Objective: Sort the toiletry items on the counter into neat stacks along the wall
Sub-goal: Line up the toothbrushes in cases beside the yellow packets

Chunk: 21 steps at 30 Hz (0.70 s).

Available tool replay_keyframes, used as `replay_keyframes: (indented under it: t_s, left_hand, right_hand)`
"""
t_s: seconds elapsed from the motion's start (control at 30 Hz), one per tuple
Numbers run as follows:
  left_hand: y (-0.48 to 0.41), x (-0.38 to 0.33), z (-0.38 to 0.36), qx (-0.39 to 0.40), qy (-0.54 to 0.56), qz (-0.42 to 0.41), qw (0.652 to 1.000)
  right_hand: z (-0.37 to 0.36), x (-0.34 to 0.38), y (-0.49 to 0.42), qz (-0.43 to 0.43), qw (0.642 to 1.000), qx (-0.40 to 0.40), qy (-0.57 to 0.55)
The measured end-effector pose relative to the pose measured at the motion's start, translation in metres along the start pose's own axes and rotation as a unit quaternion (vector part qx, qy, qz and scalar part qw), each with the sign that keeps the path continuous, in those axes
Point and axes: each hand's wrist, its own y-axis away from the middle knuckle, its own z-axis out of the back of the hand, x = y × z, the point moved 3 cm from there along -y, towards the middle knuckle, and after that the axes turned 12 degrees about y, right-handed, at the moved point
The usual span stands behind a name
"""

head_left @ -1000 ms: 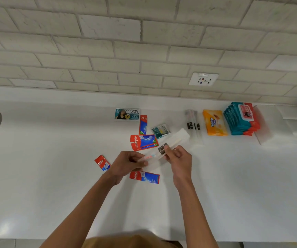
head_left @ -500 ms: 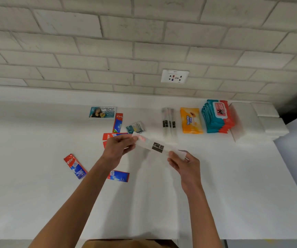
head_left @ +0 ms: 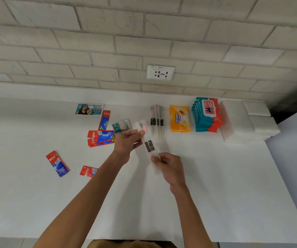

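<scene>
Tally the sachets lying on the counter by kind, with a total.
Colgate sachets: 5
Cream Silk sachet: 1
Small teal sachet: 1
Total: 7

A brick wall (head_left: 108,33) of pale, off-white blocks is filling the top of the view from 10 to 2 o'clock, and a white socket plate (head_left: 160,72) is sitting low on it at 12 o'clock. Below it a white counter (head_left: 233,194) is stretching across the whole width, with soft light glancing off it at 7 o'clock. A dark corner (head_left: 296,97) is showing at 2 o'clock, and a strip of grey floor (head_left: 4,243) is peeking out at 7 o'clock.
</scene>
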Motion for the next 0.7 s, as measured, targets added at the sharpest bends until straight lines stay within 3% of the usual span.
replay_keyframes:
  t_s: [0.27, 0.7]
  left_hand:
    - [-0.001, 0.030, -0.006, 0.027, -0.045, 0.048, 0.997]
    - [-0.038, 0.028, -0.003, 0.025, -0.119, 0.057, 0.991]
  right_hand:
    - [-0.006, 0.008, -0.024, -0.011, 0.999, -0.042, 0.028]
    - [-0.011, 0.015, -0.076, 0.016, 0.995, -0.052, 0.089]
